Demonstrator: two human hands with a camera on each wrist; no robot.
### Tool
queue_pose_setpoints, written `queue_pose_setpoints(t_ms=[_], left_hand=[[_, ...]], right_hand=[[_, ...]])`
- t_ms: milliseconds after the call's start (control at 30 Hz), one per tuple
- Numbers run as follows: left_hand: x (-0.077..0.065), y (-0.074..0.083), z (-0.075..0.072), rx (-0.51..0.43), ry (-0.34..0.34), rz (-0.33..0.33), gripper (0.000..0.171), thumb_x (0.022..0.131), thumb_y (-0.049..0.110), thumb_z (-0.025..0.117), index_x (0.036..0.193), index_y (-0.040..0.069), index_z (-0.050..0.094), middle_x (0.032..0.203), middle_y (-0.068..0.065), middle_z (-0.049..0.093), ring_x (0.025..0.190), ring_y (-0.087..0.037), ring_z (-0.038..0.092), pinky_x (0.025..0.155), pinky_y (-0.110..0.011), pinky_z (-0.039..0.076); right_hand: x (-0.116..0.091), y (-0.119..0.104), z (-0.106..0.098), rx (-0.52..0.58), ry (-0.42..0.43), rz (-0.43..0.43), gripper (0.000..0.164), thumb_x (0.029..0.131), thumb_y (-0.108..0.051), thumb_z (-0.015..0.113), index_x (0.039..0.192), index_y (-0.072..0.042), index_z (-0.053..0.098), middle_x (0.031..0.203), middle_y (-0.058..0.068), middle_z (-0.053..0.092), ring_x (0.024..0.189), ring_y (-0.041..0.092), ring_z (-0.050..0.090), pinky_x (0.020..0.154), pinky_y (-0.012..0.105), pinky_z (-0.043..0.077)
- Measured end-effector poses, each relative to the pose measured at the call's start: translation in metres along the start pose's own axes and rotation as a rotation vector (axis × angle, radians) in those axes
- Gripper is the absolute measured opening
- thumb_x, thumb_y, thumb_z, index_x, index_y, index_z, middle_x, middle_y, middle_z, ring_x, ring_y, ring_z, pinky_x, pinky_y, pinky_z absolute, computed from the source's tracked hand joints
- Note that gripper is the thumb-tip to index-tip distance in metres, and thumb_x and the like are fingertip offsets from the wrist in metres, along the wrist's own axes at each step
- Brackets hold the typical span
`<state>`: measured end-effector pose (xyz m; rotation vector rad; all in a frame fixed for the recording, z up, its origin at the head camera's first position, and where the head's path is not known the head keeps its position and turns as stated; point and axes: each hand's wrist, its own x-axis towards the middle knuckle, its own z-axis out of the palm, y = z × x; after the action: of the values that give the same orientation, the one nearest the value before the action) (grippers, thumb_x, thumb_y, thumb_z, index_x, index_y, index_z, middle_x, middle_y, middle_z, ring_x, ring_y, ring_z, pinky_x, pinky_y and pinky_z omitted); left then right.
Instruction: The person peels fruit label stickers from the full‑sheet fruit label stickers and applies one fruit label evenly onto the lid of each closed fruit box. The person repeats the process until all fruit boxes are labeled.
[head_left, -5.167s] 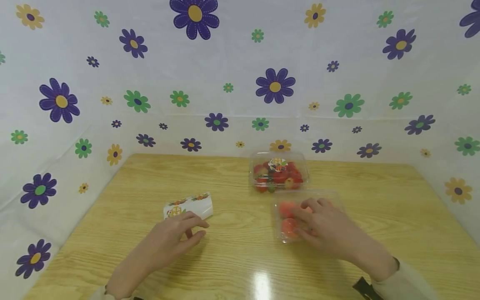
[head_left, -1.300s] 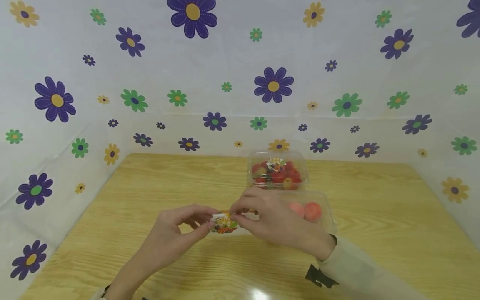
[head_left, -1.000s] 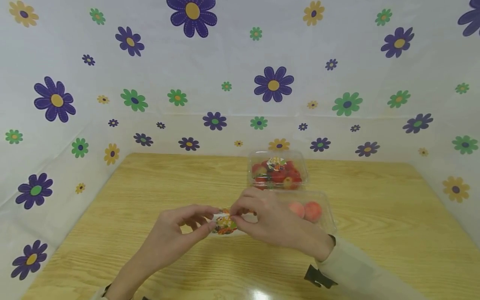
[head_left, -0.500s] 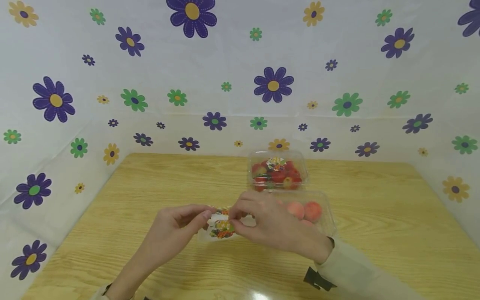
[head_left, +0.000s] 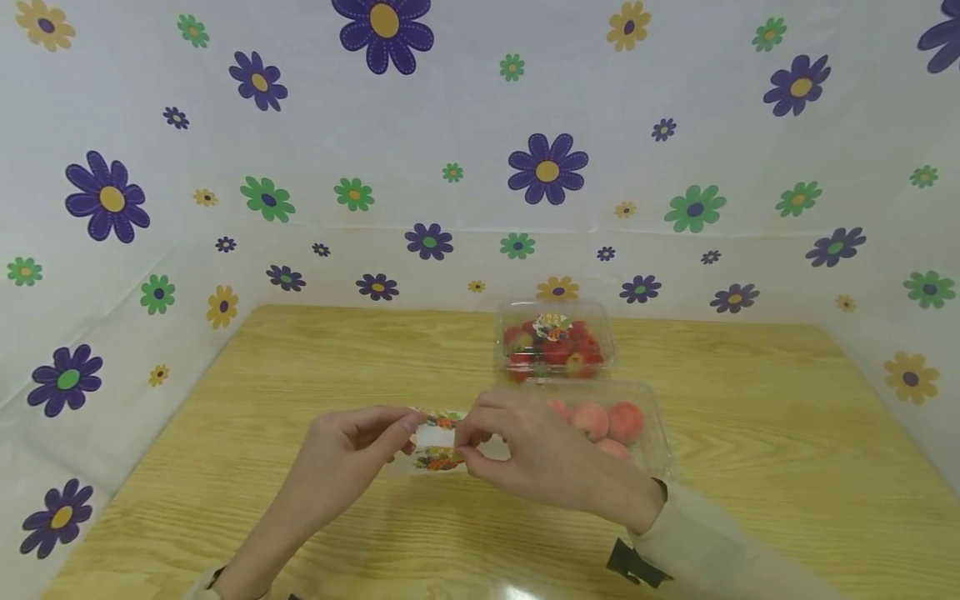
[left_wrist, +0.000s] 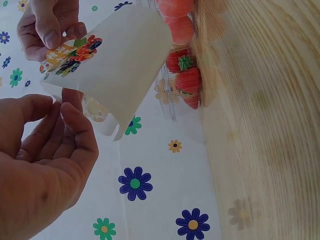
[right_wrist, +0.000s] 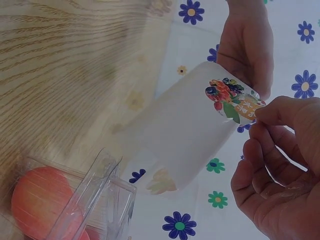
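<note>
A white strip of fruit-print stickers (head_left: 435, 436) is held above the table between both hands. My left hand (head_left: 352, 450) pinches the strip's left edge with thumb and fingers. The right hand (head_left: 528, 446) pinches the edge of one round sticker (right_wrist: 227, 97), printed with fruit and leaves, at its thumb and fingertip. White backing curves away from that sticker in both wrist views. Beside the right hand is a clear plastic box (head_left: 654, 408) with several peaches (head_left: 625, 423), partly hidden by that hand.
Behind the peaches, a closed clear box (head_left: 501, 333) of strawberries (head_left: 555, 354) bears a similar round sticker (head_left: 552, 327) on its lid. The wooden table (head_left: 345, 350) ends at a white flower-patterned cloth (head_left: 465, 125) at the back and sides.
Earlier the left hand was at the sticker roll on the left and the right at the peach box. Both now hold the strip mid-table; lately the left fingers shifted slightly left, showing more backing.
</note>
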<state>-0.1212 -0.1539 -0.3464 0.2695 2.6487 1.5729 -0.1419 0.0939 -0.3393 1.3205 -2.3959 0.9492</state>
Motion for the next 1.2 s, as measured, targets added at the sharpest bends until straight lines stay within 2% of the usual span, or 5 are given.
queue_pose_setpoints(t_ms=[233, 567, 867, 1200], left_hand=[[0.0, -0.001, -0.001, -0.001, 0.006, -0.039, 0.029, 0.1, 0.042, 0.065, 0.113, 0.019, 0.078, 0.087, 0.001, 0.077, 0.082, -0.014, 0.073, 0.074, -0.029, 0.059], [0.002, -0.005, -0.004, 0.012, 0.032, -0.008, 0.029, 0.101, 0.039, 0.065, 0.114, 0.016, 0.078, 0.086, 0.001, 0.078, 0.084, -0.018, 0.075, 0.071, -0.025, 0.058], [0.004, -0.007, -0.006, 0.014, 0.061, -0.015, 0.029, 0.101, 0.038, 0.066, 0.113, 0.016, 0.078, 0.088, 0.0, 0.079, 0.081, -0.012, 0.075, 0.072, -0.026, 0.059], [0.005, -0.011, -0.007, 0.008, 0.081, -0.023, 0.029, 0.1, 0.039, 0.067, 0.113, 0.016, 0.079, 0.088, 0.0, 0.08, 0.083, -0.016, 0.075, 0.072, -0.025, 0.059]], right_hand=[[-0.001, -0.001, 0.001, 0.018, -0.007, 0.009, 0.009, 0.09, -0.008, 0.074, 0.088, -0.016, 0.073, 0.087, -0.009, 0.068, 0.081, 0.001, 0.057, 0.074, 0.014, 0.049], [-0.004, -0.002, 0.005, 0.008, 0.004, 0.006, 0.011, 0.088, -0.008, 0.075, 0.085, -0.018, 0.07, 0.084, -0.009, 0.065, 0.079, 0.003, 0.053, 0.075, 0.016, 0.046], [-0.004, -0.003, 0.006, 0.028, -0.03, 0.017, 0.011, 0.09, -0.008, 0.074, 0.086, -0.017, 0.07, 0.086, -0.008, 0.065, 0.081, 0.005, 0.055, 0.075, 0.016, 0.047], [-0.005, -0.004, 0.01, 0.007, -0.034, 0.013, 0.009, 0.088, -0.009, 0.075, 0.086, -0.017, 0.072, 0.087, -0.009, 0.067, 0.079, 0.004, 0.056, 0.074, 0.015, 0.047]])
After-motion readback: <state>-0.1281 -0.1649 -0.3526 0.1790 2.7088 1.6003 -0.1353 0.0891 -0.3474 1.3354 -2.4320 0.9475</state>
